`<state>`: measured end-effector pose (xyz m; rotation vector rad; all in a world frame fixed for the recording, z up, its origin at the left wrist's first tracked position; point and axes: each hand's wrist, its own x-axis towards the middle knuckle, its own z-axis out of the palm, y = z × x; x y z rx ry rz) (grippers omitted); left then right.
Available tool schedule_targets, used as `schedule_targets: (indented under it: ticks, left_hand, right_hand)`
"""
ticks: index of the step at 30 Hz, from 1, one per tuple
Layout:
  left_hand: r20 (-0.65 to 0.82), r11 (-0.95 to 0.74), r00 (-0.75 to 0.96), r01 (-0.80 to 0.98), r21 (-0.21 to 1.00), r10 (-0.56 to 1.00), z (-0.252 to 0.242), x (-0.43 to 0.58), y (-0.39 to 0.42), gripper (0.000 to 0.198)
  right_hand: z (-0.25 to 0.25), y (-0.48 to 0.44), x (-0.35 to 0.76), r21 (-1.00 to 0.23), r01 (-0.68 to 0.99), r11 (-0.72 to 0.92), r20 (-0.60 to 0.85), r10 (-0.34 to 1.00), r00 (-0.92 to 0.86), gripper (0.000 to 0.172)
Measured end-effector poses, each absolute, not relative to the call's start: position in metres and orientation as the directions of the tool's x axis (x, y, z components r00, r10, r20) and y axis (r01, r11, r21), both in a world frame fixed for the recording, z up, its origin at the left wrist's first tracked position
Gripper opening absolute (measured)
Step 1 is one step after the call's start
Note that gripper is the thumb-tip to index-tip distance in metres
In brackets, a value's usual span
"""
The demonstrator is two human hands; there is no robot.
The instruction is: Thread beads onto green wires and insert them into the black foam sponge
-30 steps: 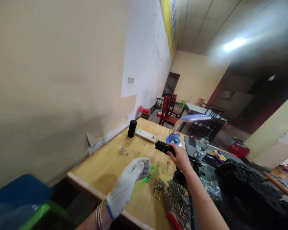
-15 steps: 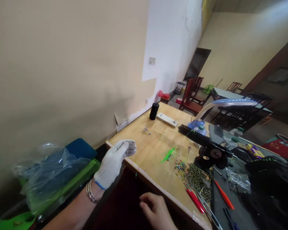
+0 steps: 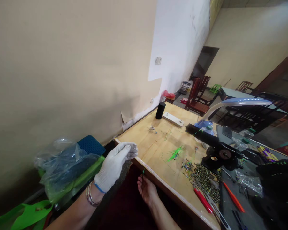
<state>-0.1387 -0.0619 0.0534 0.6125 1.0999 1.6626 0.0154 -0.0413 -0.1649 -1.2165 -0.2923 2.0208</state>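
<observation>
left hand (image 3: 117, 163): in a white knit glove (image 3: 108, 176), metal bangles (image 3: 91, 195) behind the cuff. held by the near left corner of the wooden tabletop (image 3: 148, 150). fingers together, half curled, thumb laid along them; inside of the grip hidden, cannot tell if it holds anything.

right hand (image 3: 147, 190): bare, palm side showing, below the tabletop's front edge. fingers curled, tips right by a small green tuft (image 3: 143, 172) at that edge. cannot tell if clamped on it or only near.

inward from the tuft, flat on the wood: loose bundle of green strands (image 3: 175, 154). to its right, small coloured bits (image 3: 187, 166), then a broad heap of tiny dark and brassy pieces (image 3: 205, 179). red-handled tool (image 3: 203, 200) lies at the heap's near side; orange tool (image 3: 233, 196) on a dark mat, farther right.

behind the heap, black bristly roller (image 3: 201, 134), tilted. far side: black cylinder (image 3: 160, 111), upright, beside a pale bar (image 3: 173, 119). blue-white lamp (image 3: 242, 102) arches beyond the roller.
</observation>
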Motion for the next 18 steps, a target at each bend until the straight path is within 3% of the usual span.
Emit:
schedule_targets:
  ticks: [7,10,13,15,18]
  left_hand:
    - [-0.088,-0.054,-0.313,-0.416,0.908,0.946,0.051,-0.135,-0.062,0.028]
    - [-0.014,-0.045,-0.206,-0.28,0.959,0.978,0.051,-0.13,-0.066,0.021]
    - [0.059,-0.058,0.015,-0.037,0.998,0.998,0.055,-0.12,-0.072,0.017]
    - [0.122,-0.156,0.197,0.168,0.973,0.973,0.059,-0.108,-0.075,0.017]
    - [0.281,-0.467,0.45,0.384,0.796,0.848,0.06,-0.083,-0.076,0.022]
  right_hand:
    - [-0.15,-0.062,0.023,-0.595,-0.501,-0.628,-0.624,0.754,-0.205,0.044]
    - [-0.126,-0.078,0.038,-0.657,-0.483,-0.579,-0.573,0.8,-0.179,0.046]
    - [-0.094,-0.09,0.059,-0.79,-0.399,-0.466,-0.466,0.879,-0.103,0.047]
    - [-0.071,-0.094,0.074,-0.863,-0.343,-0.371,-0.384,0.923,-0.031,0.048]
    - [-0.044,-0.096,0.092,-0.851,-0.405,-0.333,-0.378,0.925,0.032,0.05]
